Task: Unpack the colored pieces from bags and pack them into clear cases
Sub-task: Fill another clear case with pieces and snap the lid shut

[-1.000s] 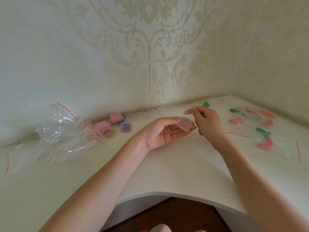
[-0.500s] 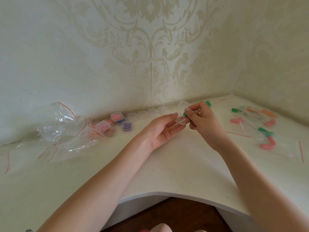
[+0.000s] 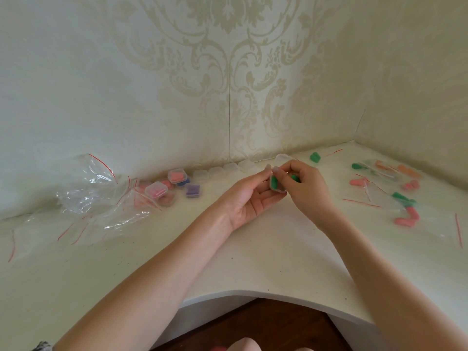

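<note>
My left hand [image 3: 249, 197] holds a small clear case [image 3: 276, 185] between thumb and fingertips above the white desk. A green piece [image 3: 273, 181] sits inside the case. My right hand [image 3: 307, 190] is right beside it, fingers curled, pinching a second green piece [image 3: 295, 177] at the case's edge. Another green piece [image 3: 314, 157] lies loose near the back wall.
Empty clear cases [image 3: 222, 171] line the back wall. Filled cases [image 3: 177, 175] with pink and purple pieces sit left of them. Crumpled empty bags [image 3: 101, 198] lie at the left. Bags with pink, green and orange pieces [image 3: 405, 206] lie at the right. The desk edge [image 3: 253, 292] curves inward.
My right hand has brought green pieces to the clear case in my left hand. One green piece now sits inside the case, which was empty a second ago.
</note>
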Tool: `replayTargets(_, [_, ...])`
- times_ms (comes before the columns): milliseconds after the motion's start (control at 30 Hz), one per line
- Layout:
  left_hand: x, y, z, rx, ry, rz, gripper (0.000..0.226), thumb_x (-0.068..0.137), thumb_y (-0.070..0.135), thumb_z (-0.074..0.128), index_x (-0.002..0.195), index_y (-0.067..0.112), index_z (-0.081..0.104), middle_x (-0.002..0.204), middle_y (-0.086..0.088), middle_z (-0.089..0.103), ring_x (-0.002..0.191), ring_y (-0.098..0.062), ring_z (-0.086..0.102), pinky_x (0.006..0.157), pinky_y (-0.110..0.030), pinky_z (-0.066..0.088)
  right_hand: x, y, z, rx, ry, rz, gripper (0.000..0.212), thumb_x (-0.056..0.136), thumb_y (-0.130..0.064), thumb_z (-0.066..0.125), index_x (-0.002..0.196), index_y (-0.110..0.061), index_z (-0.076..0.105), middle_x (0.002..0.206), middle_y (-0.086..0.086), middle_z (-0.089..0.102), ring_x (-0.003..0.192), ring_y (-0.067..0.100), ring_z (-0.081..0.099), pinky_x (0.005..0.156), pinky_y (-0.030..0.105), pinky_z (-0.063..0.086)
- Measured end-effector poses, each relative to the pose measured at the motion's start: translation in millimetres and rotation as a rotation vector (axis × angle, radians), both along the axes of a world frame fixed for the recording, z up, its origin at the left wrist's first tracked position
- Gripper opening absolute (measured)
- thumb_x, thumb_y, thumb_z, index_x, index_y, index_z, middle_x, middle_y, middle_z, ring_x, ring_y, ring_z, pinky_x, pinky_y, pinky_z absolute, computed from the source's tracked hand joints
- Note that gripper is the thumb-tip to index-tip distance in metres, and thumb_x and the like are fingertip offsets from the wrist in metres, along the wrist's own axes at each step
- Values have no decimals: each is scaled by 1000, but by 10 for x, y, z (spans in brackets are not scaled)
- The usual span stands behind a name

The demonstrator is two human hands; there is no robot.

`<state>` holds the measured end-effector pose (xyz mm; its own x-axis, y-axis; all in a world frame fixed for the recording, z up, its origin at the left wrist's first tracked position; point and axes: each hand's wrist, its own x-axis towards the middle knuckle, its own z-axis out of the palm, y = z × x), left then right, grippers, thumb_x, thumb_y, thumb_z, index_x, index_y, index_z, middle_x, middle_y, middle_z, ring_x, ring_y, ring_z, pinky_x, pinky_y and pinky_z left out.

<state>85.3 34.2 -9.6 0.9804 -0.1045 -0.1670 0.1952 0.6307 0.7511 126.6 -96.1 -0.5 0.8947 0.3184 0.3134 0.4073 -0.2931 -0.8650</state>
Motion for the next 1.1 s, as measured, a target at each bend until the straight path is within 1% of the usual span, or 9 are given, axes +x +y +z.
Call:
replayTargets(133, [49, 24, -41, 115, -49, 20, 15, 84, 7, 61, 96, 0, 66, 87, -12, 70, 81, -16, 68, 85, -26, 55, -4, 6, 44, 107, 143, 47, 34, 94, -10, 36, 80, -8, 67, 54, -11, 51, 52, -2, 47, 51, 15, 36])
replayTargets(200, [60, 26, -52, 185, -56, 57, 12, 85, -6, 57, 86, 1, 67, 80, -9, 70, 74, -13, 68, 78, -22, 57, 4, -1, 36, 100, 179, 96, 38, 91, -5, 31, 83, -7, 68, 52, -10, 45, 52, 2, 41, 53, 21, 31])
replayTargets(367, [70, 55, -54, 87, -7, 153, 12, 86, -9, 55, 84, -4, 65, 87, -18, 71, 81, -21, 71, 78, -28, 58, 11, -26, 60, 147, 107, 84, 28, 95, -2, 36, 106, -13, 60, 63, -7, 54, 55, 2, 48, 58, 23, 43])
replayTargets(467, [54, 49, -45, 51, -2, 137, 25, 88, -7, 51, 73, -3, 70, 84, -18, 71, 79, -23, 71, 81, -30, 57, -8, -36, 63, 228, 44, 133, 12, 93, -3, 53, 103, -11, 54, 81, 2, 69, 68, 9, 64, 69, 24, 54])
replayTargets(567, [34, 32, -27, 50, 9, 130, 17, 89, -5, 51, 85, -4, 67, 78, -14, 70, 74, -19, 71, 78, -29, 58, -3, -31, 35, 76, -120, 100, 10, 84, -10, 69, 83, -19, 66, 93, -7, 69, 85, 3, 62, 73, 17, 45])
replayTargets(667, [25, 28, -3, 48, 19, 123, 14, 88, -5, 51, 90, -4, 65, 80, -12, 71, 73, -17, 71, 79, -29, 58, 30, -55, 27, -2, -216, 36, 19, 78, -16, 74, 75, -34, 68, 88, -10, 56, 74, -2, 46, 66, 9, 35])
replayTargets(800, [22, 27, 5, 53, 26, 132, 13, 88, -3, 52, 90, -3, 65, 83, -14, 71, 74, -17, 71, 80, -29, 57, 47, -63, 20, 0, -217, 111, 21, 78, -9, 73, 79, -30, 72, 86, -7, 61, 74, 6, 52, 68, 15, 42])
replayTargets(967, [15, 48, 14, -37, 35, 130, 16, 93, -1, 48, 98, -7, 62, 93, -20, 70, 80, -22, 71, 80, -30, 57, 34, -51, -34, -140, -274, 93, 19, 84, -17, 69, 95, -33, 67, 92, -25, 64, 87, 0, 50, 72, 3, 32])
replayTargets(1100, [6, 52, 26, -44, 47, 143, 15, 93, 0, 48, 99, -8, 60, 94, -21, 68, 79, -23, 70, 79, -30, 57, 30, -56, -38, -149, -277, 73, 22, 86, -23, 67, 102, -37, 63, 104, -24, 60, 94, 1, 49, 73, 2, 32])
